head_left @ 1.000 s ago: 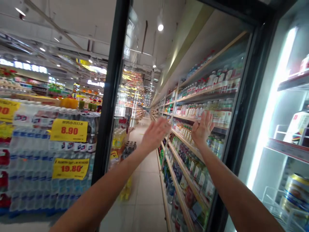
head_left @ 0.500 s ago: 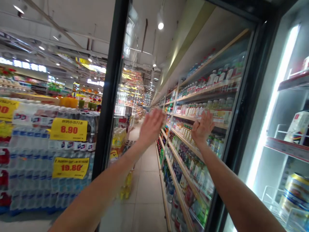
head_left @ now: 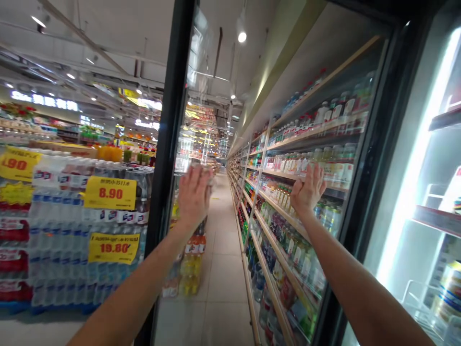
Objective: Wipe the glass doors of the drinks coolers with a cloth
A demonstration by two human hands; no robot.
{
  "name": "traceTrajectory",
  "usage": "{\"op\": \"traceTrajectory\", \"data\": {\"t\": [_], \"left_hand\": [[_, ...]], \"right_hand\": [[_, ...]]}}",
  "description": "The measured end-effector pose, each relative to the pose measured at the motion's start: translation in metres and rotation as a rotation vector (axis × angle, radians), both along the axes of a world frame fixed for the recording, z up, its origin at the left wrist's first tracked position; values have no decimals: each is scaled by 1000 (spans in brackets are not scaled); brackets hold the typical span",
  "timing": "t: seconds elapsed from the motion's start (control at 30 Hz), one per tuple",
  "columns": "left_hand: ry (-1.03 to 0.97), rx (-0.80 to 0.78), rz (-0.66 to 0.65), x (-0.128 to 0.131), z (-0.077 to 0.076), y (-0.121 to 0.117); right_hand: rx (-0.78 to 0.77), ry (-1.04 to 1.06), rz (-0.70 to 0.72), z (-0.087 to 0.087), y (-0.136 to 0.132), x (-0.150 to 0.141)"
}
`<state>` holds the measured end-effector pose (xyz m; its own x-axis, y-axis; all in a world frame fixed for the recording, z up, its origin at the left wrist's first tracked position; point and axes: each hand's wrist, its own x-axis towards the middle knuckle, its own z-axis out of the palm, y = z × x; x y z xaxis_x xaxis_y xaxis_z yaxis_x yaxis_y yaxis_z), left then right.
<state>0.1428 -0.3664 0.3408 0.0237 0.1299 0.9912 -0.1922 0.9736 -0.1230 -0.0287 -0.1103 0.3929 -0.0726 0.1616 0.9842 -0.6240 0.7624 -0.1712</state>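
A tall glass door with a black frame [head_left: 166, 129] stands swung out in front of me. My left hand [head_left: 194, 194] is raised near the door's left side, fingers up and palm towards the pane, with some blur and a faint reflection beside it. Further right, my right hand [head_left: 309, 190] also faces the glass, its fingers stretched up and the thumb apart. Neither hand holds anything. Both look laid flat on the pane, though firm contact is hard to make out.
To the right is the lit cooler, with a wire-railed shelf [head_left: 437, 216] and a gold can [head_left: 448, 293]. Shelves of bottles [head_left: 295, 158] show through the pane. Left of the door stand stacked water bottles [head_left: 54, 245] with yellow price signs [head_left: 110, 192].
My left hand has moved left across the pane towards the frame's left edge. The right hand stays at nearly the same spot on the door. The view has shifted slightly left.
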Motion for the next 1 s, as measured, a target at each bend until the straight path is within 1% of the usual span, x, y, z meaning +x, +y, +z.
{"op": "traceTrajectory", "data": {"t": [0.03, 0.07, 0.1, 0.13, 0.17, 0.23, 0.27, 0.3, 0.33, 0.37, 0.4, 0.47, 0.5, 0.53, 0.57, 0.6, 0.67, 0.7, 0.73, 0.77, 0.8, 0.83, 0.9, 0.93, 0.97, 1.0], "left_hand": [[69, 65, -8, 3, 6, -8], [92, 78, -13, 5, 6, -11], [62, 37, -15, 4, -1, -9], [-13, -56, -12, 3, -14, -4], [-117, -173, -6, 1, -30, 3], [-317, -496, 6, -2, -64, 15], [-396, -633, 7, -2, -75, 18], [-466, -730, 13, 0, -81, 17], [-508, -761, 22, 3, -79, 13], [-508, -718, 30, 6, -71, 7], [-462, -608, 39, 9, -59, -1], [-243, -290, 41, 14, -32, -14], [-142, -171, 34, 15, -24, -18], [-101, -121, 28, 15, -20, -19], [-128, -155, 20, 14, -23, -17], [-213, -265, 11, 13, -30, -14], [-452, -581, -11, 12, -49, -5], [-543, -704, -19, 11, -54, -2], [-592, -763, -22, 11, -55, 0], [-598, -748, -17, 10, -50, 0], [-562, -664, -6, 10, -40, -2], [-478, -536, 2, 10, -25, -4], [-253, -259, -1, 10, 3, -7], [-158, -152, -10, 8, 12, -7], [-104, -93, -19, 6, 16, -4], [-106, -93, -24, 4, 13, 1]], "right_hand": [[-1, -1, 1, 0, 0, 0], [-2, -4, 2, 0, 0, -1], [-4, -7, 3, 0, 0, -1], [-5, -8, 4, 0, 0, -1], [-6, -8, 5, -1, -1, 0], [-8, -1, 6, -1, -1, 0], [-8, 5, 5, -1, -1, 1], [-8, 7, 5, 0, -1, 1], [-9, 7, 5, 0, -1, 1], [-9, 4, 7, 0, -1, 1], [-10, 1, 8, 0, 0, 1], [-12, -1, 8, 0, 0, 1], [-15, 0, 7, 0, 0, 0], [-17, 2, 6, 0, 0, 0], [-19, 5, 6, 0, 0, -1], [-20, 8, 6, 0, 0, -1], [-20, 16, 7, 0, 0, -1], [-17, 19, 7, 0, 0, -1], [-13, 21, 7, 0, 1, -1], [-12, 23, 7, 0, 1, -1], [-12, 25, 8, 0, 1, -1], [-14, 27, 8, 0, 1, -2], [-21, 30, 10, -1, 1, -2], [-25, 29, 12, -1, 0, -2], [-24, 27, 14, -1, 0, -2], [-23, 25, 16, -1, 0, -2]]}}
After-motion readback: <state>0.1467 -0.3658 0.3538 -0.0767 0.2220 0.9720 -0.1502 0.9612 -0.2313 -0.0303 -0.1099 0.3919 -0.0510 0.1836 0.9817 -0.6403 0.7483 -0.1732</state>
